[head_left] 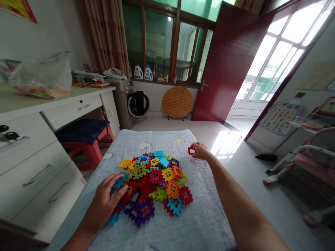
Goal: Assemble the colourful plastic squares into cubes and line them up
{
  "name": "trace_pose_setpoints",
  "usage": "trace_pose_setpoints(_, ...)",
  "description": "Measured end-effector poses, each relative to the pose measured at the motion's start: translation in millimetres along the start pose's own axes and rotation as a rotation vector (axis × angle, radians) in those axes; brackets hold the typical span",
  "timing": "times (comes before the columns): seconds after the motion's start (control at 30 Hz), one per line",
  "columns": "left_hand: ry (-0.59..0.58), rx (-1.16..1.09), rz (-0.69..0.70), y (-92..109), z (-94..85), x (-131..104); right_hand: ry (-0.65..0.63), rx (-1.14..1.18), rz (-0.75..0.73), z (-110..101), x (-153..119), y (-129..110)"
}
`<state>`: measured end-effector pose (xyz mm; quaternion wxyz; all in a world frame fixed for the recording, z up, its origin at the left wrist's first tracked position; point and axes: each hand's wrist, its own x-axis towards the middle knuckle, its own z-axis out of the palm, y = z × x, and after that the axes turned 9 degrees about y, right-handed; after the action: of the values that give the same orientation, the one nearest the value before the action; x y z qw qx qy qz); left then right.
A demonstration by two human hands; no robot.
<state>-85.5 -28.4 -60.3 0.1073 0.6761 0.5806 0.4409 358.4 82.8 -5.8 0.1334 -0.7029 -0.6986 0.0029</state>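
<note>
A heap of colourful plastic interlocking building pieces (154,176) lies in the middle of the cloth-covered table (201,216). The pieces are notched squares, many with window-like openings, in red, blue, yellow, green, orange and purple. My left hand (106,197) rests at the heap's left side, fingers apart, touching blue and red pieces. Out to the right, near the table's far right edge, my right hand (200,151) pinches a red interlocking piece (192,150) with a hole in its middle. That piece is apart from the heap.
A white desk with drawers (39,174) and a red stool (86,139) stand left of the table. Behind are a washing machine (123,101), a round wooden board (178,102) and a dark red door (225,62). A pink chair (314,160) is at right.
</note>
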Motion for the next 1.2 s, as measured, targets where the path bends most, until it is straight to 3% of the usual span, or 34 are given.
trace_pose_setpoints(0.27, -0.014, 0.027, -0.003, -8, 2.8, -2, -0.039, -0.052, 0.047, 10, 39, 19)
trace_pose_setpoints(0.5, -0.008, 0.047, -0.015, -9, 3.7, -2, -0.131, -0.074, 0.054, 23, 45, 25)
trace_pose_setpoints(0.97, -0.003, 0.097, 0.025, -15, 6.1, -3, -0.144, -0.088, 0.013, 13, 54, 26)
trace_pose_setpoints(1.2, 0.018, 0.102, 0.035, -19, 7.6, -3, -0.166, -0.083, 0.030, 18, 57, 33)
